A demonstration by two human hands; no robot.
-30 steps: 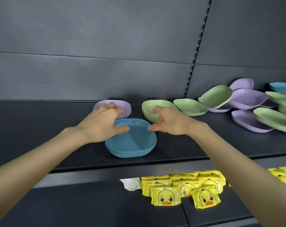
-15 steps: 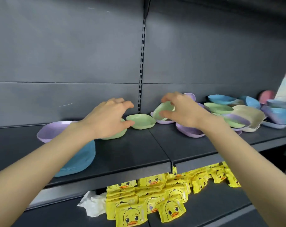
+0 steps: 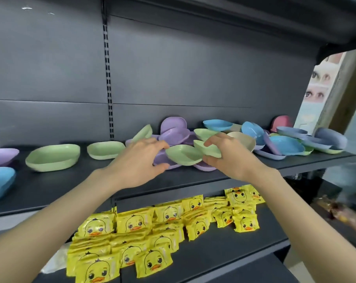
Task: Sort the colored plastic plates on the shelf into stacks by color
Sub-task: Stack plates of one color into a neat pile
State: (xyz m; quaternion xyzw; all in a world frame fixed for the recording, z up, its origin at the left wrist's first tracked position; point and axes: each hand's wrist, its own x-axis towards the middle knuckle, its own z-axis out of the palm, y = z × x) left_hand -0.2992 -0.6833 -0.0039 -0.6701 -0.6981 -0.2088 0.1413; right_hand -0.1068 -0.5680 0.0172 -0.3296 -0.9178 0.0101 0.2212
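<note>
A dark shelf (image 3: 193,180) carries everything. Behind and to the right of the hands lies a mixed heap of plates (image 3: 285,144). Below the hands, on a lower level, are yellow duck packets (image 3: 152,231), and well to their left sits a green stack (image 3: 52,158). The right hand (image 3: 230,160) pinches a tilted green plate (image 3: 208,151), fingers above and thumb below. The left hand (image 3: 138,162) curls wide around the left rim of a second green plate (image 3: 183,155), which lies over a purple plate (image 3: 159,158); whether the hand grips it cannot be told.
</note>
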